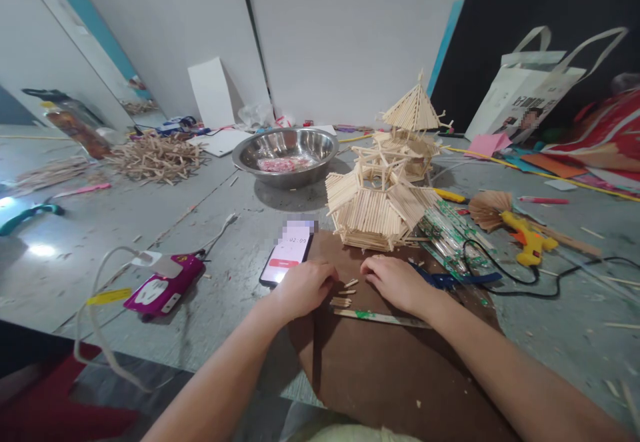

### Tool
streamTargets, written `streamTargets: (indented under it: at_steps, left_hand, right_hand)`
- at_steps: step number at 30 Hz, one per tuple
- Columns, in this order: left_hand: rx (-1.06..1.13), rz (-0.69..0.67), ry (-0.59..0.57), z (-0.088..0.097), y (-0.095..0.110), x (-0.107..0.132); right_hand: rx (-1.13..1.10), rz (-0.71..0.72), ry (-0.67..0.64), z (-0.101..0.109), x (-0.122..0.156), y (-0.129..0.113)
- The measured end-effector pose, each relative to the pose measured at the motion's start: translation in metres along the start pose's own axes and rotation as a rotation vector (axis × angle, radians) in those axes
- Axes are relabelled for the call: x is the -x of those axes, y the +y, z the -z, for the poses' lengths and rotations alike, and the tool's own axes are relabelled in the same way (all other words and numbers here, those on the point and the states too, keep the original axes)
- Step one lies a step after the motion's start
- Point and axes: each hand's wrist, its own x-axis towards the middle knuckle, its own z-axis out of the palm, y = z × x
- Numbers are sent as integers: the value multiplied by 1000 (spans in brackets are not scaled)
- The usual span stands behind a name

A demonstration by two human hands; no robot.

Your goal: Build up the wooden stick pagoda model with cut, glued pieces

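My left hand (310,285) rests at the left edge of a brown board (380,369), fingers curled inward; whether they hold anything is hidden. My right hand (393,282) lies palm down on the board, its fingers loosely bent and nothing visible in them. Between both hands lie several short cut sticks (342,302). Nearer me, a long flat strip (385,319) with a green mark runs partly under my right wrist. Just beyond my hands stands a pavilion-like model of sticks (377,212). Blue-handled pliers (460,279) lie beside my right hand.
A phone (285,255) lies left of my left hand. Behind it stands a steel bowl (285,155). Sticks in clear wrappers (455,235) and a yellow glue gun (527,239) with a black cord lie right. A purple power strip (165,285) and stick pile (155,157) are left.
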Motion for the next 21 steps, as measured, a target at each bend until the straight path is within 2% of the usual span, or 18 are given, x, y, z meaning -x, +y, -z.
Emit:
streamTargets:
  at_steps: [5, 12, 21]
  left_hand:
    - [-24, -9, -14, 0, -1, 1]
    - [-21, -26, -7, -1, 0, 0]
    - [-27, -52, 8, -2, 1, 0]
  right_hand:
    - [40, -12, -36, -1, 1, -2]
    - [99, -3, 25, 6, 5, -1]
    - [221, 50, -40, -5, -8, -17]
